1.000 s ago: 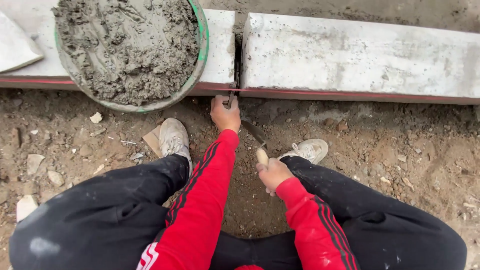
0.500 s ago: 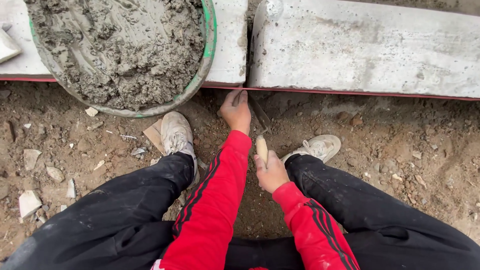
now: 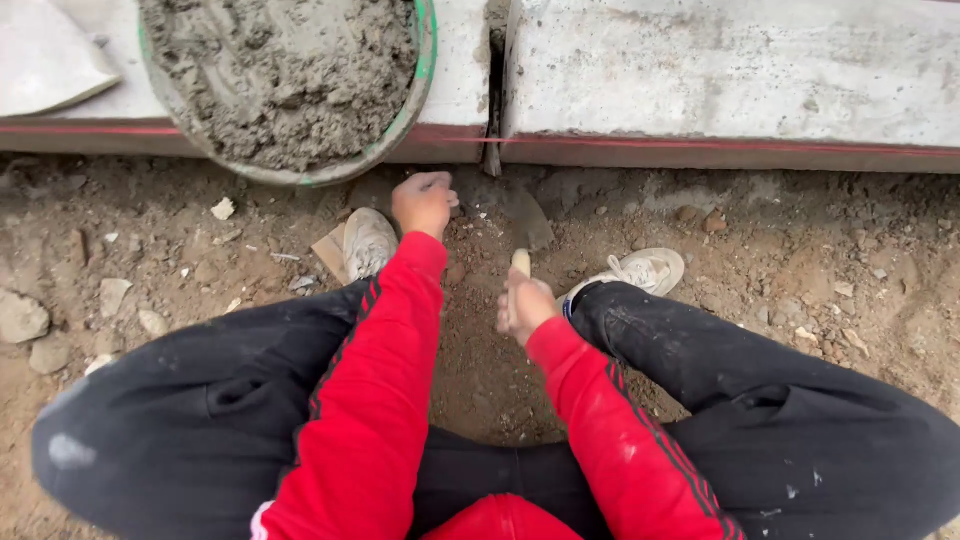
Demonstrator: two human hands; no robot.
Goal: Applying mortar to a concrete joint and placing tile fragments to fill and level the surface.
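I squat on bare dirt facing a row of grey concrete kerb blocks [image 3: 730, 75]. My right hand [image 3: 525, 305] grips the pale wooden handle of a trowel [image 3: 527, 225], whose dirty blade points at the dirt below the narrow gap [image 3: 494, 90] between two blocks. My left hand [image 3: 424, 200] is curled into a loose fist just below the left block [image 3: 462, 70], near the gap; nothing shows in it. Both sleeves are red, my trousers black.
A green-rimmed tub of grey mortar [image 3: 285, 75] rests on the left block. A flat pale slab [image 3: 45, 65] lies at the far left. My white shoes [image 3: 368, 240] [image 3: 645, 270] flank the hands. Stones and rubble [image 3: 20, 318] litter the dirt.
My left hand has drawn back from the gap and down a little. My right hand has kept hold of the trowel, its blade now lying forward on the dirt. The view has shifted.
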